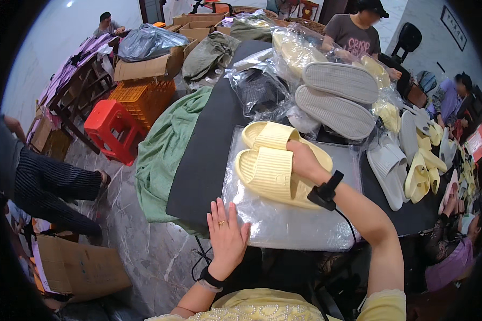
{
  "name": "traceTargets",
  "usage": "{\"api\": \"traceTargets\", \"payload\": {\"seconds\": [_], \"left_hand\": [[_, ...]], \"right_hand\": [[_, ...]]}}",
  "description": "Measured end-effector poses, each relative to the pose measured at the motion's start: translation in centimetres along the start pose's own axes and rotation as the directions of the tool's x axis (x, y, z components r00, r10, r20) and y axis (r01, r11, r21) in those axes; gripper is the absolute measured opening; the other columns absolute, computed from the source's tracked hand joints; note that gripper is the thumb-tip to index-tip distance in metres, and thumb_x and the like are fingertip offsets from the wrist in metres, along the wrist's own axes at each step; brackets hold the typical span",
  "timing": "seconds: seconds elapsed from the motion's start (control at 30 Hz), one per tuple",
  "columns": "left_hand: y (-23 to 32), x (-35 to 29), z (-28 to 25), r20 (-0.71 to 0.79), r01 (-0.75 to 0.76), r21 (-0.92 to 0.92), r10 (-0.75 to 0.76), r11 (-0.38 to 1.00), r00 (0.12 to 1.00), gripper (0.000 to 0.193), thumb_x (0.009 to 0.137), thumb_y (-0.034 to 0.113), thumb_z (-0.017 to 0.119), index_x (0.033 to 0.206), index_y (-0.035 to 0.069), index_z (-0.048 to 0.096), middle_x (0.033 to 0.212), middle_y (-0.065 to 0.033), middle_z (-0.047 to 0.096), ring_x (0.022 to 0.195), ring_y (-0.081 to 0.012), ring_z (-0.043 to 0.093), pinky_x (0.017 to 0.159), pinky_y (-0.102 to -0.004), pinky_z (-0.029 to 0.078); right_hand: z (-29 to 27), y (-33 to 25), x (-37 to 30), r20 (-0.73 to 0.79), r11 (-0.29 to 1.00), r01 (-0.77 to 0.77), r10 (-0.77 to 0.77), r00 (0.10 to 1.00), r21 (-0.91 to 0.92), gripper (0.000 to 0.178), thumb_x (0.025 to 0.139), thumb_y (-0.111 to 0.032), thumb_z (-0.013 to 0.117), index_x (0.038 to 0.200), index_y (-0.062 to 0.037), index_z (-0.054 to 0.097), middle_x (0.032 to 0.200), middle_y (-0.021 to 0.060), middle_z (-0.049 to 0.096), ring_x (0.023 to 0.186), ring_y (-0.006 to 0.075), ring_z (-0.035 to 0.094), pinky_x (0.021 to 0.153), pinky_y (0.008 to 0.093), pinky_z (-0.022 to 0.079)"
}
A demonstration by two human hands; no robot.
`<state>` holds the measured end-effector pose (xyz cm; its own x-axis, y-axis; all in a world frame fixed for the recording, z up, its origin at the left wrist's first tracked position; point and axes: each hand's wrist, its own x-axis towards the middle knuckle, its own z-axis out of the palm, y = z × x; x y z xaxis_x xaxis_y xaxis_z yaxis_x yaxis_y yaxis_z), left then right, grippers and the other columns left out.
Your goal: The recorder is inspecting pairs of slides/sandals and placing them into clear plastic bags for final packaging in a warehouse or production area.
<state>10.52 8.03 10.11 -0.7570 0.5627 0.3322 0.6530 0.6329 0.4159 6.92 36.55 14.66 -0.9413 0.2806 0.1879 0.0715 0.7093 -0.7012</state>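
Note:
A pair of pale yellow slides lies side by side, sole down, on a stack of clear plastic bags [305, 227]: a near slide [268, 172] and a far slide [276, 135]. My right hand [304, 160] is closed at the inner edges of the two, its fingertips hidden among them. A black strap with a small device and cable circles that wrist. Flat by the stack's near left corner lies my left hand [227, 235], fingers stretched, a ring on one. It holds nothing and touches the bags' edge.
Bagged grey slippers [337, 83] and a black bagged item [260, 91] sit beyond on the black table [198, 166]. Loose grey and yellow slides [423, 174] crowd the right. Green cloth [168, 155] drapes the left edge; a red stool [110, 131] stands past it. Other people work around.

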Motion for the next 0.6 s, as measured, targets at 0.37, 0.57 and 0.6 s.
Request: {"api": "traceTargets", "payload": {"seconds": [0.37,0.57,0.6], "left_hand": [[0.7,3.5,1.1,0.114,-0.023,0.167,0.004,0.986,0.993,0.066,0.09,0.036,0.048,0.14,-0.004,0.033,0.149,-0.0266,0.023,0.14,-0.0397,0.021,0.11,-0.0569,0.016],[1.0,3.4,1.1,0.12,-0.023,0.142,0.006,0.99,0.993,0.071,0.089,0.039,0.053,0.14,-0.006,0.033,0.149,-0.0263,0.024,0.14,-0.0391,0.021,0.11,-0.0559,0.017],[1.0,3.4,1.0,0.125,-0.019,0.141,0.001,0.99,0.992,0.073,0.088,0.04,0.055,0.139,-0.006,0.033,0.149,-0.0264,0.024,0.14,-0.0392,0.022,0.11,-0.0558,0.017]], "right_hand": [[0.2,-2.3,-6.3,0.066,0.994,0.091,-0.088,0.994,-0.054,0.019,0.077,-0.004,0.057,0.094,0.004,0.06,0.101,0.0203,0.06,0.092,0.0409,0.058,0.079,0.0454,0.049],[-2.3,1.7,-6.4,-0.021,0.977,-0.141,0.14,0.99,-0.162,0.024,0.076,-0.006,0.061,0.098,0.0022,0.06,0.101,0.0206,0.062,0.093,0.0403,0.06,0.079,0.0432,0.049],[-2.7,3.8,-6.7,-0.062,0.967,-0.191,0.183,0.981,-0.168,0.031,0.076,-0.008,0.066,0.105,0.0004,0.061,0.101,0.0206,0.063,0.095,0.0392,0.06,0.08,0.0399,0.049]]}}
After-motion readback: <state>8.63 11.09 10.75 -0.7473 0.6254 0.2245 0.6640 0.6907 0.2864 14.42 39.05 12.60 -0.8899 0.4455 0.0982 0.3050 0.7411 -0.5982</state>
